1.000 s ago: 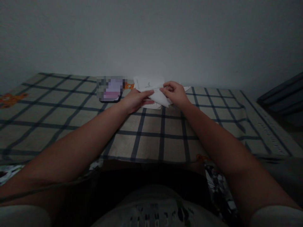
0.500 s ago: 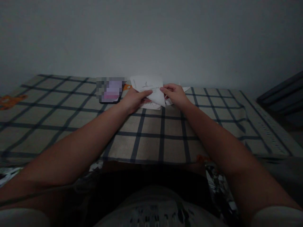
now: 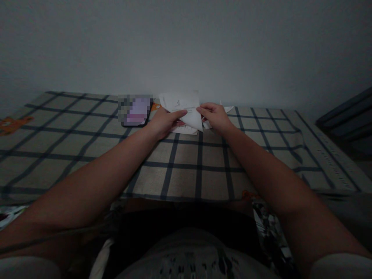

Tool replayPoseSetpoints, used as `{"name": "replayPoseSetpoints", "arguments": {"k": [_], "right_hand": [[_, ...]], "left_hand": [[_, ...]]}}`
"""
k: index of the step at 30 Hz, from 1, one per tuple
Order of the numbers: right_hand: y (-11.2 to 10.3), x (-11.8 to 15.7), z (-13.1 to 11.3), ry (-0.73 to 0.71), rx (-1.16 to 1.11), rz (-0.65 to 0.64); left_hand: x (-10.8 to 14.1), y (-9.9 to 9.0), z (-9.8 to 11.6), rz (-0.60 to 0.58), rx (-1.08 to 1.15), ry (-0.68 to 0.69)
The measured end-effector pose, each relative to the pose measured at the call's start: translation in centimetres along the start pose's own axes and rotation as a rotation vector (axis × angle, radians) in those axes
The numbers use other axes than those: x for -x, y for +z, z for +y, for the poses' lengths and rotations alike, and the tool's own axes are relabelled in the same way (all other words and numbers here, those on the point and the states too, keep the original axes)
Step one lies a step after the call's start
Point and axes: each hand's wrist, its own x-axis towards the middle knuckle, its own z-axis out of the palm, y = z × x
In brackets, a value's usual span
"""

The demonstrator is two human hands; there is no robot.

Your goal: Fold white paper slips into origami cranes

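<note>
A white sheet of paper [image 3: 181,101] with a few dark printed lines stands tilted between my hands, above the table. My left hand [image 3: 164,121] grips its left side, thumb on top and fingers underneath. At the sheet's right edge, my right hand [image 3: 213,116] pinches the paper between thumb and fingers. More paper [image 3: 186,129] shows beneath the sheet, below my left thumb. Another white piece of paper [image 3: 229,109] sticks out behind my right hand. How these papers join, if they do, I cannot tell.
A checked cloth [image 3: 186,178] covers the table. Left of my hands lies a dark-edged device with a pale purple screen [image 3: 138,112], partly blurred. A plain wall [image 3: 186,46] rises right behind the table. Dark slatted furniture [image 3: 348,120] stands at the far right.
The upper part of the sheet has shifted very slightly between my fingers. Both hands keep nearly the same place and grip. A pale twisted strip now shows near my lap at lower left.
</note>
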Motion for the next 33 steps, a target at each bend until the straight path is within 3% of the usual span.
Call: {"name": "replayPoseSetpoints", "arguments": {"k": [6, 33], "right_hand": [[0.2, -0.1, 0.0, 0.008, -0.006, 0.051], [0.2, -0.2, -0.1, 0.055, -0.094, 0.070]], "left_hand": [[-0.2, -0.2, -0.1, -0.010, 0.021, -0.020], [-0.7, -0.1, -0.1, 0.053, 0.001, 0.010]]}}
